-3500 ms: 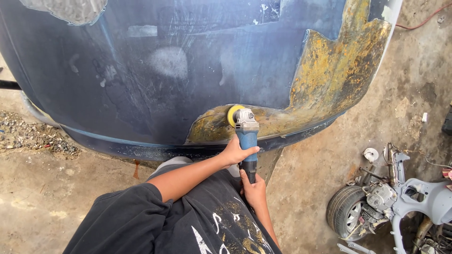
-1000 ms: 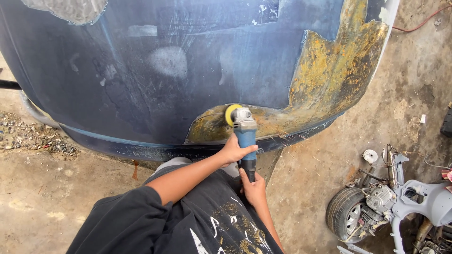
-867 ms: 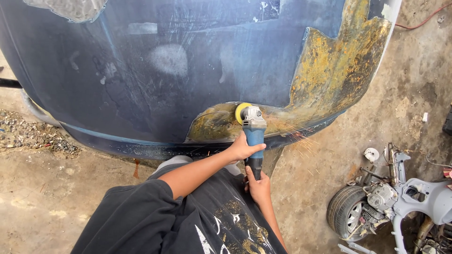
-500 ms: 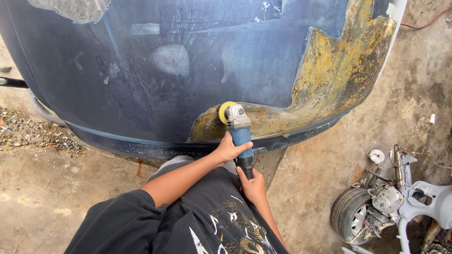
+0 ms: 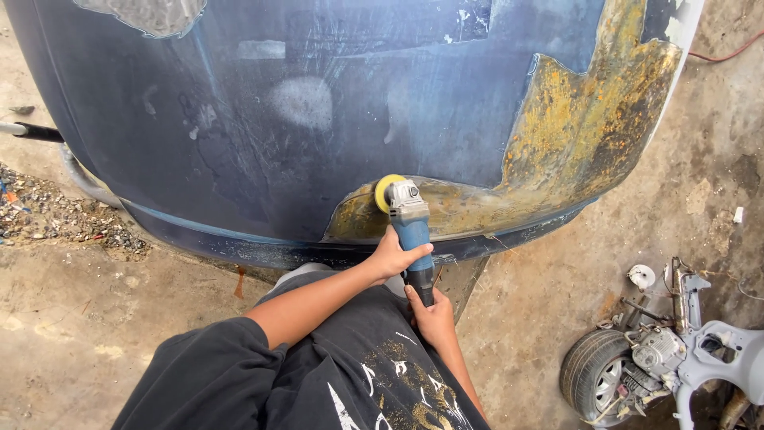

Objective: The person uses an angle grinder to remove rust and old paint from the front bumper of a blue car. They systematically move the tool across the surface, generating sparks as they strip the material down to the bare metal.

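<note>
Both hands are closed around a blue angle grinder [image 5: 411, 231]. The left hand [image 5: 395, 256] wraps the middle of its blue body, fingers curled over the top, and the right hand [image 5: 432, 313] grips the dark tail end of the handle, nearer the person. The tool points away from the person, its grey head at the far end and its yellow disc [image 5: 386, 192] on the left side of that head, standing on edge against the panel.

That disc touches a large dark blue curved body panel [image 5: 278, 119] which fills the far half of the scene. It meets the panel at the left end of a bare strip of rusty yellow-brown metal [image 5: 573, 135] that runs along the panel's near edge and widens up towards the far right corner. Pale scuffed spots mark the blue paint to the far left of the grinder.

A black printed shirt [image 5: 318, 382] covers the person's body at the near edge. The concrete floor [image 5: 87, 318] lies below the panel, with loose gravel [image 5: 56, 219] at the left. At the near right, well apart from the hands, lies a stripped scooter frame [image 5: 676, 350] with its wheel [image 5: 593, 374] and engine exposed.
</note>
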